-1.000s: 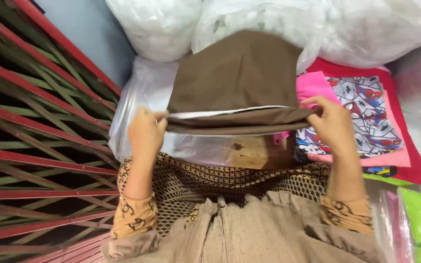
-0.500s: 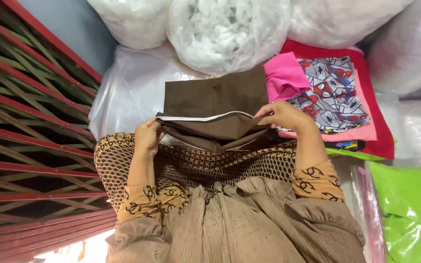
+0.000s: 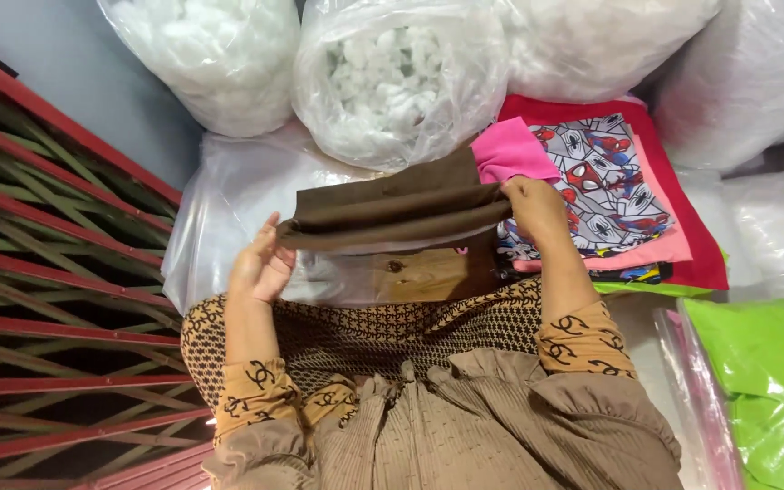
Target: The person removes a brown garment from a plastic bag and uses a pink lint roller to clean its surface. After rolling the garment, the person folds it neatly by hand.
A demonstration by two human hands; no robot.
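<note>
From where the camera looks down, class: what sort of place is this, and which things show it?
Probably a small sewing or cushion-making workshop or storeroom. Clear bags of white stuffing stand behind, a pile of printed fabric covers lies alongside, and both hands grip a folded brown cloth cover.

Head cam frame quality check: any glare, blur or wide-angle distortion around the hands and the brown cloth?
Head view: light is soft and even, with mild glare on the clear plastic bags of white stuffing. The folded brown fabric cover, left hand and right hand look sharp, with no motion blur. The red metal folding grille at the left edge fans out, suggesting wide-angle stretch. Shadows are faint.
</note>
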